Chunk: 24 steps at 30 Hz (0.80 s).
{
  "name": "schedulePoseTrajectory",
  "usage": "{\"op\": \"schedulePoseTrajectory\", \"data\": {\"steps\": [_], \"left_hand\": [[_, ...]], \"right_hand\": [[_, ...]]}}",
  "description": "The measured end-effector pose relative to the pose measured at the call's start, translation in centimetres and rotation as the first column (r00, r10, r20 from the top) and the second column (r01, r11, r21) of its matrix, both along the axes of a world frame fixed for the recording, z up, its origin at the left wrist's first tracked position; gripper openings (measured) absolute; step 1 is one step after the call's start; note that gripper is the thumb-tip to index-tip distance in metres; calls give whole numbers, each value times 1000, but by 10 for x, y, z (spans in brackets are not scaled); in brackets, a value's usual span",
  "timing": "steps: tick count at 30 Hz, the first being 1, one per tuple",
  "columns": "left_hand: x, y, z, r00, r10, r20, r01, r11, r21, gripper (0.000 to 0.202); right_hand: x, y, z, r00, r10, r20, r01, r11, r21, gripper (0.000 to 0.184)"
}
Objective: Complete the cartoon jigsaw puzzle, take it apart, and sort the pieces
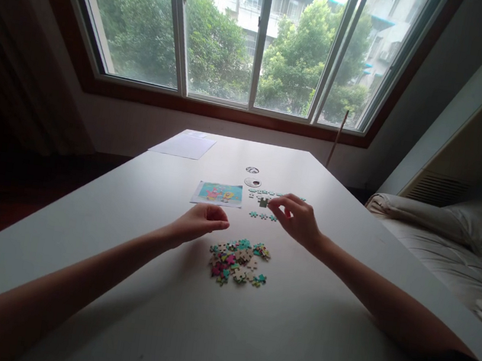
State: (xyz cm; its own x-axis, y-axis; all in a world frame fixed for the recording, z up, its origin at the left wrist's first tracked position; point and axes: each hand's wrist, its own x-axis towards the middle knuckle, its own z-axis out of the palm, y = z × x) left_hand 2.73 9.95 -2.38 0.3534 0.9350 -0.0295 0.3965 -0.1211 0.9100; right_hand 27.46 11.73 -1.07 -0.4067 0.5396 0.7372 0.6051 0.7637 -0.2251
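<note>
A pile of several colourful jigsaw pieces (238,261) lies on the white table (159,312) in front of me. My right hand (296,218) hovers past the pile, fingers pinched on a small dark puzzle piece (263,202). Under and beyond it lie a few teal pieces in rows (263,216). My left hand (201,223) rests on the table left of the pile, fingers curled loosely inward; nothing shows in it. A reference picture card (218,193) lies flat just beyond my left hand.
Two small round objects (252,181) sit behind the pieces. A sheet of paper (183,145) lies at the table's far left. A big window (261,40) fills the back wall. A bed with a pillow (453,234) stands to the right.
</note>
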Motion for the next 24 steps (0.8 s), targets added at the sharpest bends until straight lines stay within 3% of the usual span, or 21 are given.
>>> {"op": "schedulePoseTrajectory", "data": {"steps": [12,24], "left_hand": [[-5,11,-15,995,-27,-94,32,998,55,25],[-4,8,-12,997,-23,-80,26,999,34,26]], "right_hand": [[14,15,0,998,-59,-17,59,998,-31,22],[13,14,0,999,-34,-30,33,999,-22,18]]}}
